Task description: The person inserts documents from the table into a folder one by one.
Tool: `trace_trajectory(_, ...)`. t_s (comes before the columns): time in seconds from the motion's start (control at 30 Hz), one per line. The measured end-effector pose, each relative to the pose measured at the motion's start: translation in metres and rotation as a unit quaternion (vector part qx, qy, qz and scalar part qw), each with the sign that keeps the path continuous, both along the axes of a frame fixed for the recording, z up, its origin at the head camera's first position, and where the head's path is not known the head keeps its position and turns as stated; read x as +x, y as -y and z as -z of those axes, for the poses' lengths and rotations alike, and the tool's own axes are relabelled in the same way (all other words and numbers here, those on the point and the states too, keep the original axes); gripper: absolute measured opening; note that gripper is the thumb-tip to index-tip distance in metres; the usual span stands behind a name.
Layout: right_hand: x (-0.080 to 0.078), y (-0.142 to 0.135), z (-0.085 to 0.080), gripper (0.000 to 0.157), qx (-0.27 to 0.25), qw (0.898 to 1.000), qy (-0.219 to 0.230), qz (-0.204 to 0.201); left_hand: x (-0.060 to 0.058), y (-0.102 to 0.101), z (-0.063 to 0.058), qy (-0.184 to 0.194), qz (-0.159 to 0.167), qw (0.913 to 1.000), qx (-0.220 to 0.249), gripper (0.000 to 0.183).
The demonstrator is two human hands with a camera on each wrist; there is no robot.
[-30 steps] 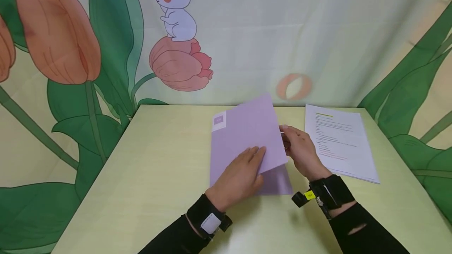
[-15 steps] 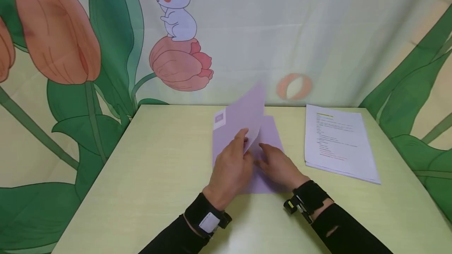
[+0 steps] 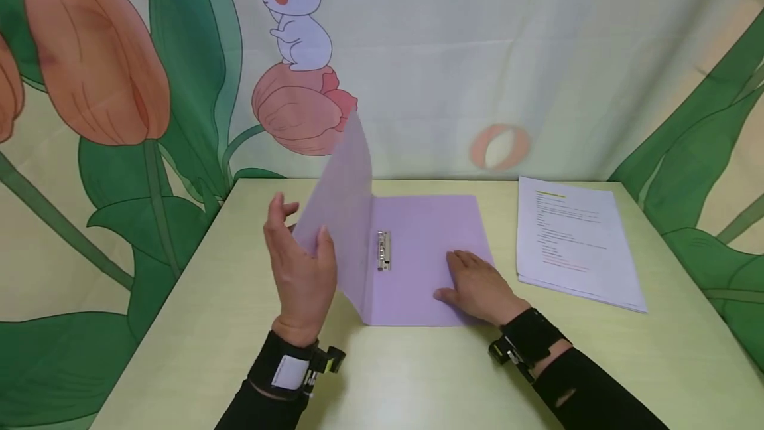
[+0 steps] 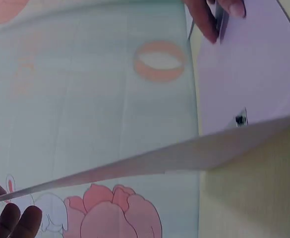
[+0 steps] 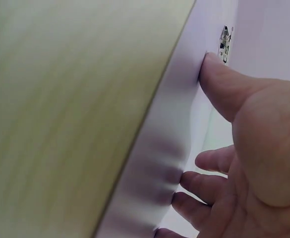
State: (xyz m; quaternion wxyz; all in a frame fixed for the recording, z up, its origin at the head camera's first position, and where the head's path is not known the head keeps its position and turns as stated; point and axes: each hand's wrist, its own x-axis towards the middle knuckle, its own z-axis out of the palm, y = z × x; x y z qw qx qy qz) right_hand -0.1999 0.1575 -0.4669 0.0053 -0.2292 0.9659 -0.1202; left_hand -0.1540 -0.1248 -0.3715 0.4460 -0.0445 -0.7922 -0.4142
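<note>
A purple folder (image 3: 412, 297) stands part open on the pale table (image 3: 197, 350), its right panel flat and its cover (image 3: 346, 204) raised on the left at a steep tilt. The left hand (image 3: 303, 277) is at the free edge of the cover, thumb on the inner side and fingers on the outer side, set apart around the edge; whether they pinch it firmly, I cannot tell. The right hand (image 3: 480, 287) rests on the right panel near its outer edge, fingers fairly straight, thumb spread wide toward the middle, fingertips touching the surface and holding nothing. A metal clip (image 3: 384, 251) sits inside the folder, beside the fold, between the two hands. To the right of the folder and apart from it, a stack of papers (image 3: 579, 244) lies on the table, printed side up, with a yellow line near the top. Behind the table hangs a curtain (image 3: 430, 52) with tulips and a white rabbit
</note>
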Motion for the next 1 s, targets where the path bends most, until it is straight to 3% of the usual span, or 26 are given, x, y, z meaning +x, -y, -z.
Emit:
trace_trajectory(0.13, 0.000, -0.004, 0.000, 0.085, -0.008, 1.000, 0.000, 0.008, -0.004, 0.027, 0.009, -0.012, -0.058, 0.9983, 0.002, 0.077)
trace_trajectory(0.27, -0.002, -0.009, 0.000, 0.087, -0.011, 1.000, 0.001, 0.015, -0.010, 0.052, 0.018, 0.010, -0.121, 0.9917, -0.043, 0.078)
trace_trajectory(0.4, -0.004, -0.013, 0.000, 0.089, -0.006, 1.000, 0.004, 0.018, -0.013, 0.073, 0.025, 0.095, -0.153, 0.9782, -0.104, 0.072)
trace_trajectory(0.5, -0.004, -0.015, -0.001, 0.090, -0.008, 1.000, 0.008, 0.020, -0.013, 0.084, 0.029, 0.191, -0.155, 0.9585, -0.145, 0.066)
trace_trajectory(0.63, -0.004, -0.017, -0.001, 0.090, -0.013, 1.000, 0.011, 0.023, -0.013, 0.091, 0.034, 0.315, -0.138, 0.9199, -0.188, 0.072)
trace_trajectory(0.73, -0.005, -0.018, 0.000, 0.089, -0.017, 1.000, 0.014, 0.022, -0.017, 0.092, 0.040, 0.376, -0.111, 0.8933, -0.220, 0.081)
trace_trajectory(0.9, -0.006, -0.020, 0.001, 0.088, -0.026, 0.999, 0.019, 0.021, -0.027, 0.087, 0.051, 0.424, -0.018, 0.8652, -0.267, 0.091)
trace_trajectory(1.0, -0.006, -0.023, 0.001, 0.088, -0.026, 0.999, 0.025, 0.018, -0.035, 0.081, 0.057, 0.440, 0.046, 0.8440, -0.303, 0.097)
